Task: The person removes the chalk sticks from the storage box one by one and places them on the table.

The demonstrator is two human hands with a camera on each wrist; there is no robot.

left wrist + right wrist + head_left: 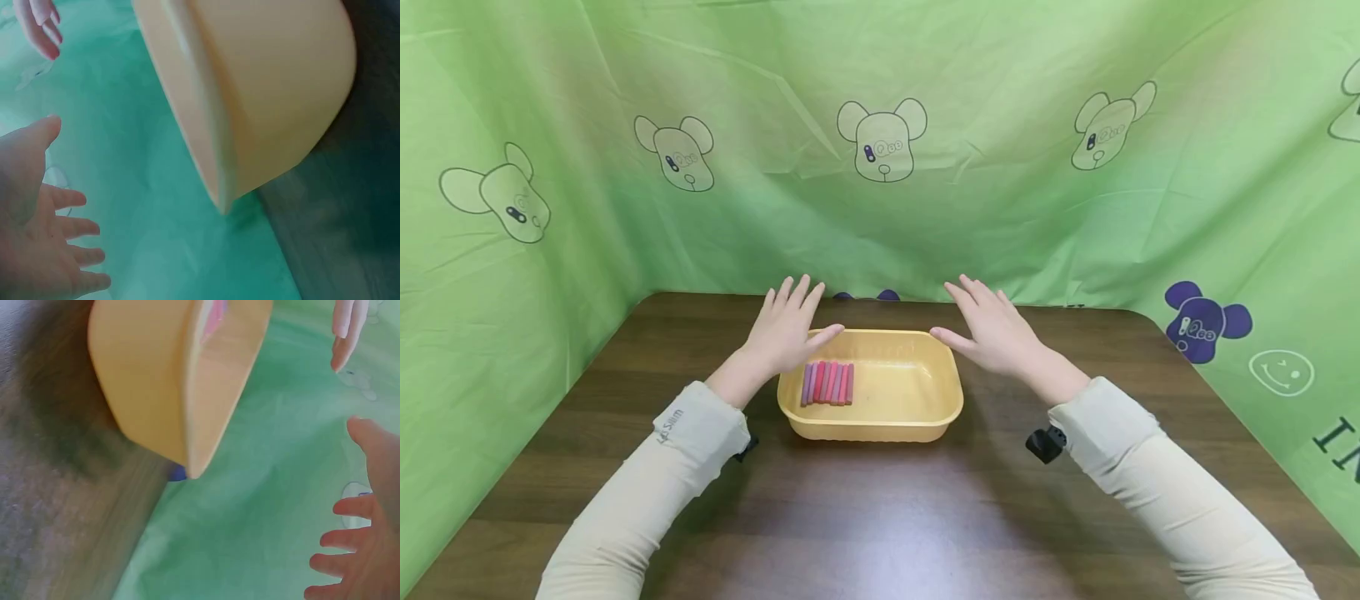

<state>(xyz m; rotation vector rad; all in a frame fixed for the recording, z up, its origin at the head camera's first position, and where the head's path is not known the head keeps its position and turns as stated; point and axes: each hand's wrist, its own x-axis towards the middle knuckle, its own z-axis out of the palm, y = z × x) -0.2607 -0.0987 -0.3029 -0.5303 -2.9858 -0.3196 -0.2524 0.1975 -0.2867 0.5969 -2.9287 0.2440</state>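
- On the brown table (865, 517), a yellow tray (910, 396) is sitting near the far edge, and I am watching it from my remote post through the head camera.
- Inside the tray, a row of pink and purple sticks (827, 384) is lying side by side toward the left end; the rest of its floor is showing bare.
- Over at the tray's left, I am seeing the left hand (784, 332) hovering by the far left corner, fingers straight and spread wide, thumb pointing inward, gripping nothing.
- At the other side, the right hand (996, 333) is hovering just beyond the far right corner, fingers straight, thumb standing well away from them, also holding nothing.
- From both wrist cameras, I am reading a gap between each hand and the tray, so neither is touching it.
- On the forearms, pale sleeves (1180, 492) are ending in folded cuffs, and a black device (1047, 445) is sitting under the right wrist.
- Behind everything, a green cloth (1000, 233) is hanging, printed with outlined bear-like heads.
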